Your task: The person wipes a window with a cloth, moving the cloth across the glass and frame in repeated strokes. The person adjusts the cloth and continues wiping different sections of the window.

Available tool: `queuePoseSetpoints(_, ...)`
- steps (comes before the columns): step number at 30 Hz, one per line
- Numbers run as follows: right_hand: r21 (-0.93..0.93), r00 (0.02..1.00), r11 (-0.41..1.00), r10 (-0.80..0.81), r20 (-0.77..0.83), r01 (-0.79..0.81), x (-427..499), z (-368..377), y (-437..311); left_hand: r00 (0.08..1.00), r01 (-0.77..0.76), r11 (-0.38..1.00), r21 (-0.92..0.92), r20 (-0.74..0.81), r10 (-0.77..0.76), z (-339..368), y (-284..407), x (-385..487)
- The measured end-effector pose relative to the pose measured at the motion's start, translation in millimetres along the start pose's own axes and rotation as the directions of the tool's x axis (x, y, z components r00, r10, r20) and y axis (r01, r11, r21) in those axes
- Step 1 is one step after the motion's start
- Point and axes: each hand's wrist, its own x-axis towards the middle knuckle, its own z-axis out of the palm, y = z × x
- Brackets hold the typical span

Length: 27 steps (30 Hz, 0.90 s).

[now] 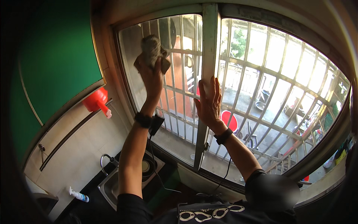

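Observation:
My left hand [152,74] is raised against the left pane of a sliding window, its fingers closed around a bunched grey-brown cloth [152,50] that touches or nearly touches the glass. The cloth looks slightly blurred. My right hand [209,105] lies with fingers spread on the window's middle upright frame [210,44] and holds nothing. Both wrists wear black bands; a small black box with a cable hangs at the left one. Metal security bars [244,63] stand behind the panes.
Below left are a steel sink [107,189] with a curved tap [103,162], a gas burner [146,166] and a white pump bottle [79,195]. A red plastic ladle [96,100] hangs beneath the green cabinet [61,61]. Outside stands a red basin [229,120].

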Motion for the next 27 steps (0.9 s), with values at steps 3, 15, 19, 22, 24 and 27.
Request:
queuePoseSetpoints(3,-0.101,0.997,0.992,-0.075,-0.031,0.071,-3,15,13,0.987,-0.142,0.985,0.095,-0.058,0.148,50,11,34)
queuePoseSetpoints(15,-0.084,0.994,0.993,-0.088,-0.072,0.081,-9,25,21,0.754,-0.631,0.578,0.518,0.231,0.615,91,3,34)
queuePoseSetpoints(19,-0.063,0.993,0.994,-0.089,-0.071,0.085,-13,28,24,0.88,-0.381,0.621,0.685,0.063,0.47,73,-69,89)
queuePoseSetpoints(22,-0.067,0.993,0.994,-0.09,-0.074,0.085,-14,29,25,0.983,-0.109,0.689,0.717,-0.026,0.183,47,-118,105)
queuePoseSetpoints(24,-0.091,0.993,0.992,-0.091,-0.073,0.084,-13,28,24,0.997,0.002,0.662,0.75,-0.056,0.06,37,-134,106)
queuePoseSetpoints(27,-0.078,0.993,0.993,-0.096,-0.073,0.09,-12,26,22,0.994,0.044,0.902,0.429,-0.105,0.002,30,-111,108)
